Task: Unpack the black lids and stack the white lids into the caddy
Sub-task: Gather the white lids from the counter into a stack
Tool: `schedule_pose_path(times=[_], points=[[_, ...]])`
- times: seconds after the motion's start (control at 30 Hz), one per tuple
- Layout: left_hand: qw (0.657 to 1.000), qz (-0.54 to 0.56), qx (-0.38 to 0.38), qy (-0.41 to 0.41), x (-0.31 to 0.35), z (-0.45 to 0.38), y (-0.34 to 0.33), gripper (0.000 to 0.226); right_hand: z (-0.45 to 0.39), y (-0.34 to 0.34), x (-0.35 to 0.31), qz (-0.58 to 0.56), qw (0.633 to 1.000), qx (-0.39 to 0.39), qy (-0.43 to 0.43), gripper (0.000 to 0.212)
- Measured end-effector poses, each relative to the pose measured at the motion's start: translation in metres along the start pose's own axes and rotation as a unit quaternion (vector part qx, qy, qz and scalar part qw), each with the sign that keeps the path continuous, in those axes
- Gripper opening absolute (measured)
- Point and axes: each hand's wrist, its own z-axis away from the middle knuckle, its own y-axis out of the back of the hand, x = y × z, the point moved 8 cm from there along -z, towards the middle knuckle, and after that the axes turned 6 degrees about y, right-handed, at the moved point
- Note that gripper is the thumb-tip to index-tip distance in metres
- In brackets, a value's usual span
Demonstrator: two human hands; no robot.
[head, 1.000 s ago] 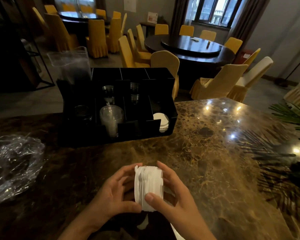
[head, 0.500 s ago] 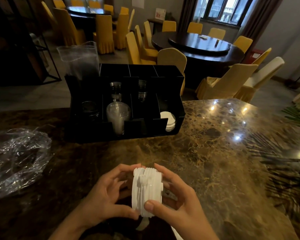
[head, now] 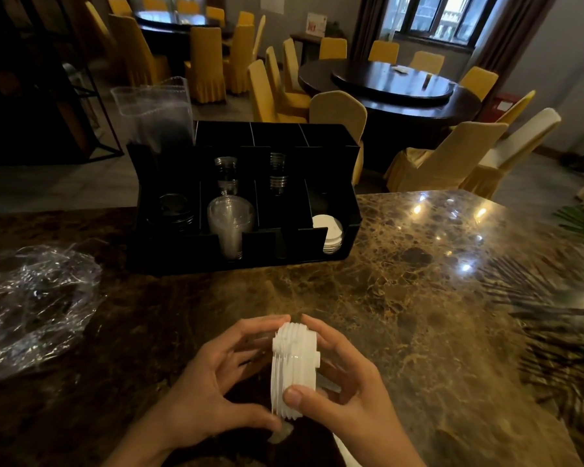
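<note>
Left hand and right hand both grip the white lid stack on edge over the near desk. Light, thin, slippery; likely fans apart, so squeeze both end faces. Caddy sits far.

Both hands have squared up the stack of white lids, pressing its loose edges together. The stack now sits slightly nearer the caddy.

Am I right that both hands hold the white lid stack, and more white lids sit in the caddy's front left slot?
Not quite. Both hands, left hand and right hand, do hold the white lid stack, but the head view shows the other white lids in the caddy's front right slot.
</note>
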Motion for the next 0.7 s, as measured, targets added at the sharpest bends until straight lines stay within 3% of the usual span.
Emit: schedule_pose_path(times=[0.2,0.37,0.6,0.7], points=[[1.0,-0.021,0.016,0.006,0.0,0.002,0.004,0.093,-0.001,-0.004,0.006,0.002,1.0,-0.009,-0.028,0.081],[0.998,-0.043,0.043,-0.006,0.005,0.006,0.01,0.092,-0.001,-0.007,0.018,-0.034,0.997,0.007,-0.073,0.095],[0.988,-0.054,0.129,-0.064,0.02,0.011,0.025,0.092,-0.009,-0.02,0.018,-0.1,0.992,-0.001,-0.081,0.077],[0.988,-0.059,0.132,-0.058,0.02,0.013,0.028,0.091,-0.016,-0.02,0.01,-0.072,0.996,0.004,-0.05,0.075]])
